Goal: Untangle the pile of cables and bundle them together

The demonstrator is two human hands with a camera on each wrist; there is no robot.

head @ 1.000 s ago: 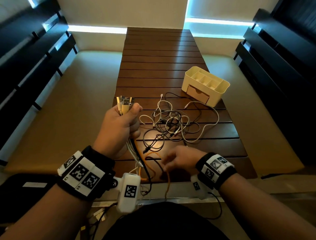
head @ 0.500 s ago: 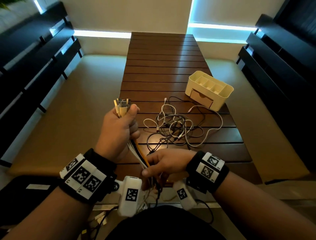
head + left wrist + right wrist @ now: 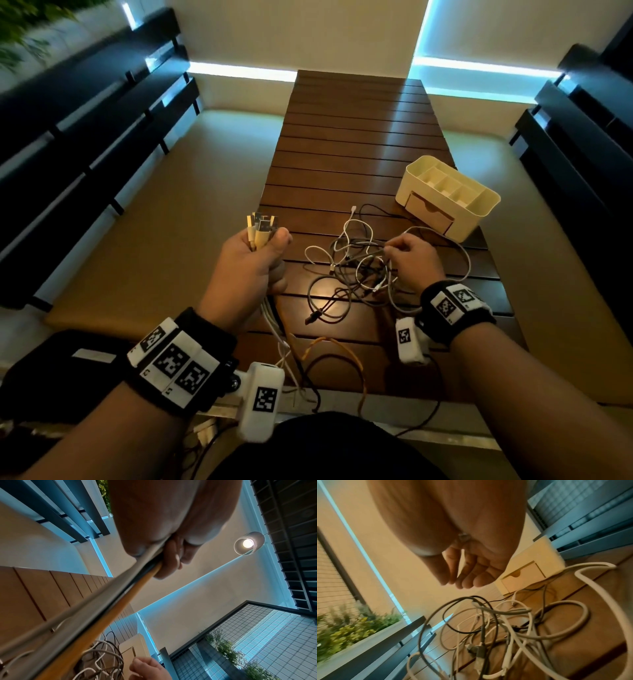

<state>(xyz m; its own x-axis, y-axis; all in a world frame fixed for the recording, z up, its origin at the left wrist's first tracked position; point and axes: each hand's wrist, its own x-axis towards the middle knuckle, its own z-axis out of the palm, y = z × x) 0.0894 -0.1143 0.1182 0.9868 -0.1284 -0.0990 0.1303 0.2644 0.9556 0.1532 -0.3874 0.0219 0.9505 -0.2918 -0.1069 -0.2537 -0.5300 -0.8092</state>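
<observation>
Two hands: left hand (image 3: 251, 270) grips a cable bundle (image 3: 261, 229); right hand (image 3: 412, 257), fingers loosely curled, over tangled cables (image 3: 356, 270).

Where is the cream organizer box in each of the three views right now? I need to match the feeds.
Head: organizer box right of centre on the slatted table, beyond the tangled cables.
Left wrist: bottom centre, only its side showing.
Right wrist: centre right, drawer front facing the camera.
Shared landmark: the tangled cables beside it.
</observation>
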